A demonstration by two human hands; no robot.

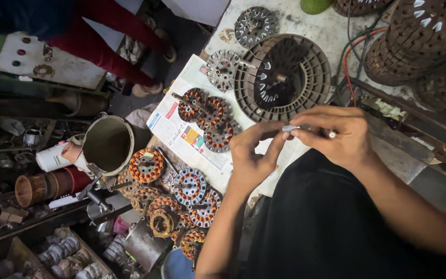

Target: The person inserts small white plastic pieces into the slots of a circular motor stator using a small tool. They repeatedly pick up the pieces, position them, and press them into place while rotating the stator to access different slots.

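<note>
Both hands pinch 1 small white piece [289,127] above the bench's [331,31] near edge, left hand [254,155] fingertips closed, right hand [336,135] too; steady, close fingertip grips suit it best.

There is a single view, from a camera worn on the person's head. It looks almost straight down over the chest and arms, so the forearms enter from the bottom edge and the hands, the left hand [254,155] and right hand [336,135], meet just right of the frame's centre, close under the lens. Beyond them the view takes in the tabletop [326,31], which runs from the middle toward the top right, and, to the left, the lower floor [135,101] and shelves [27,206] farther from the camera. The frame is tilted, so the tabletop's edge runs diagonally. A wide lens bends the outer parts.
</note>
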